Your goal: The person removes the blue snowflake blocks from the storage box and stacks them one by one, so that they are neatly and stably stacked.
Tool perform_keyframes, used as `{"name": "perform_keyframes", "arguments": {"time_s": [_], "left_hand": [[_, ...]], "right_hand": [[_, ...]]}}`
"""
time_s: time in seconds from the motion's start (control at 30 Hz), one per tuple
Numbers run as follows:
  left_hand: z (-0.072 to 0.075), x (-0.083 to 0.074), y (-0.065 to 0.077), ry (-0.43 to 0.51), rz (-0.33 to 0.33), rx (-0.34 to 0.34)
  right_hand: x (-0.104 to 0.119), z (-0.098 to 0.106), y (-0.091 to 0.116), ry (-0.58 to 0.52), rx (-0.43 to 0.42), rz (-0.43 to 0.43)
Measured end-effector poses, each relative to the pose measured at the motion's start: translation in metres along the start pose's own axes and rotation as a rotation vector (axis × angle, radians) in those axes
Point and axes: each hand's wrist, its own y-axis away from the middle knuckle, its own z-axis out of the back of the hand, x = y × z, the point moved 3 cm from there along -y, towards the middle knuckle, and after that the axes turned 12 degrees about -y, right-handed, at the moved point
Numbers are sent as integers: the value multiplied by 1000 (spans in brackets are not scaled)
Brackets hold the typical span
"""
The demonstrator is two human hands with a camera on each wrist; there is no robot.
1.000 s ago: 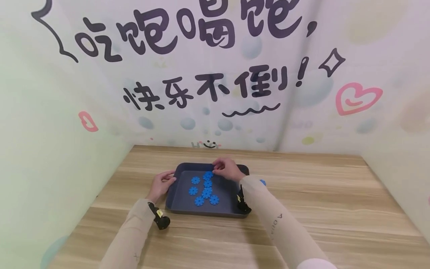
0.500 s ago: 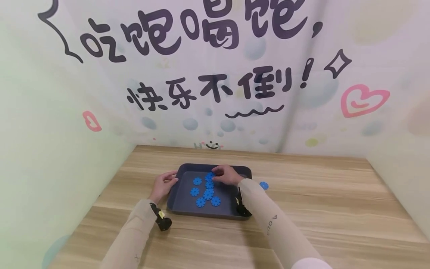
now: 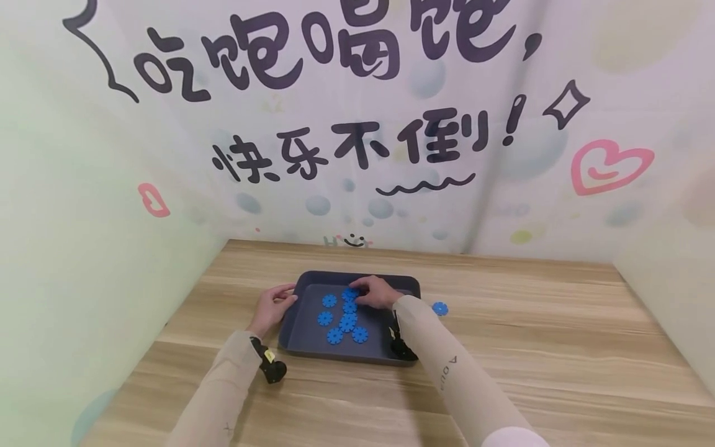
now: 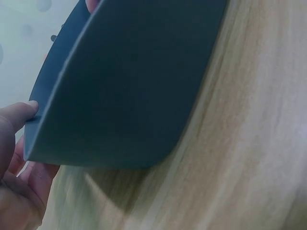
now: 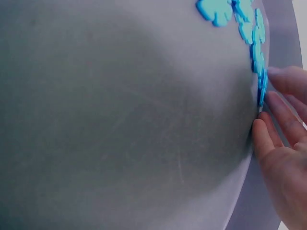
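My left hand [image 3: 272,308] grips the left rim of a dark grey tray [image 3: 301,347]; its thumb lies inside the rim, its other fingers outside, as the left wrist view shows. My right hand [image 3: 377,292] reaches over the tray's back part and pinches a blue notched disc [image 3: 349,294] with its fingertips. That disc sits at the top of a line of overlapping discs, including a middle disc [image 3: 349,307] and a lower disc [image 3: 347,322]. In the right wrist view, the fingers [image 5: 287,81] meet the disc's edge [image 5: 262,88] near the tray wall; part of the contact is hidden.
Two separate discs lie left of the line, an upper one [image 3: 329,300] and a lower one [image 3: 325,318]. Two more spread at the line's base. Another blue disc [image 3: 440,308] lies on the wooden table [image 3: 536,335], right of the tray. A printed cloth [image 3: 335,205] hangs behind.
My right hand has lowered slightly toward the top of the disc line. The left hand keeps its hold on the tray. The head view has shifted a little.
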Motion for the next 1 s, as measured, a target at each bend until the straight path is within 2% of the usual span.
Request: {"name": "perform_keyframes", "arguments": {"time_s": [0.13, 0.33, 0.37, 0.47, 0.57, 0.63, 1.0], "left_hand": [[0, 0, 0, 0, 2, -4], [-1, 1, 0, -5, 15, -4], [-1, 1, 0, -5, 16, -4], [0, 0, 0, -6, 13, -3], [0, 0, 0, -7, 10, 0], [0, 0, 0, -7, 9, 1], [-1, 1, -1, -1, 19, 10]], "right_hand": [[-1, 1, 0, 20, -16, 0], [-6, 2, -3, -20, -11, -19], [-15, 1, -9, -26, -4, 11], [-18, 0, -10, -19, 9, 12], [-18, -1, -8, -31, 7, 3], [-9, -1, -2, -32, 0, -37], [-8, 1, 4, -10, 22, -40]]}}
